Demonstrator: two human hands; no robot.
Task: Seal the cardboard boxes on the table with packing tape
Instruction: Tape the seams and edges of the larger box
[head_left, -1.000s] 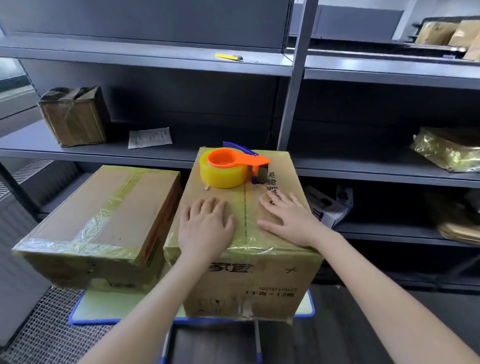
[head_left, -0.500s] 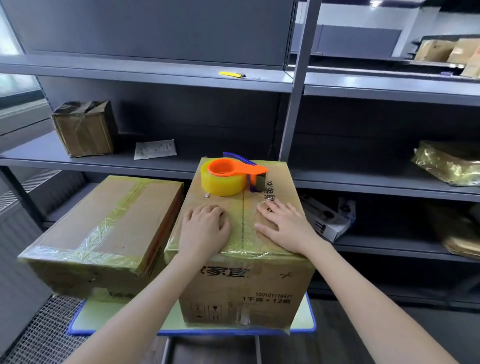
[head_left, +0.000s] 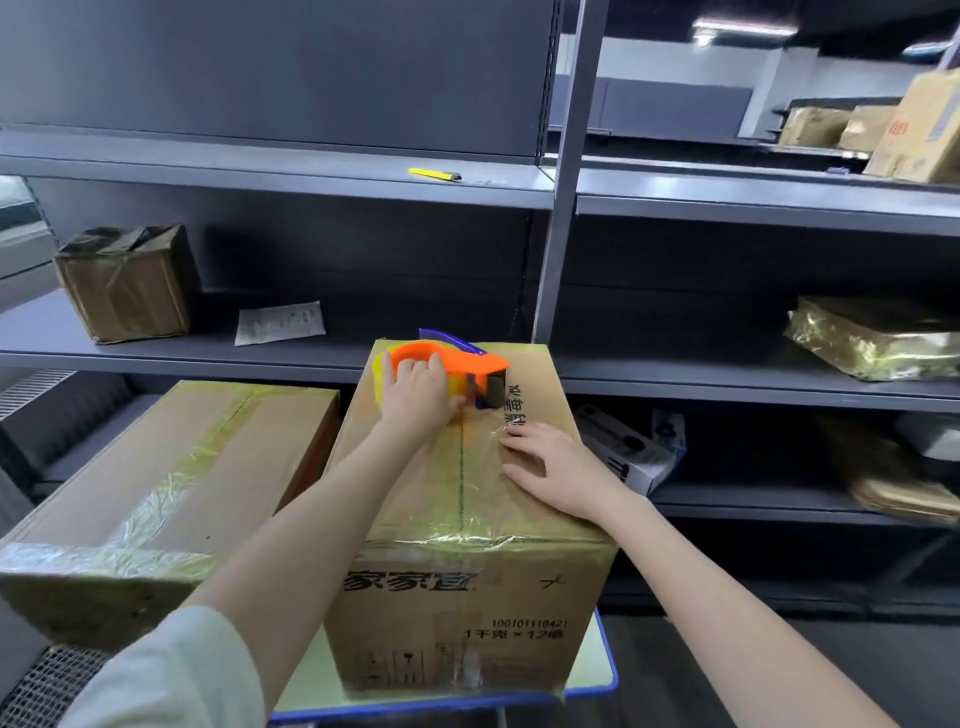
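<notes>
Left grip (head_left: 418, 387) now curled round tape dispenser (head_left: 467, 364), at 12 o'clock on the box (head_left: 467, 587) top; one second ago it was laid flat. Right grip (head_left: 550, 467) kept spread, pressed at 3 o'clock of seam. Further taping judged imminent.

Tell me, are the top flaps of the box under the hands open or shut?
Shut. On the box, the flaps lie flat and meet along the middle seam, under shiny tape.
</notes>
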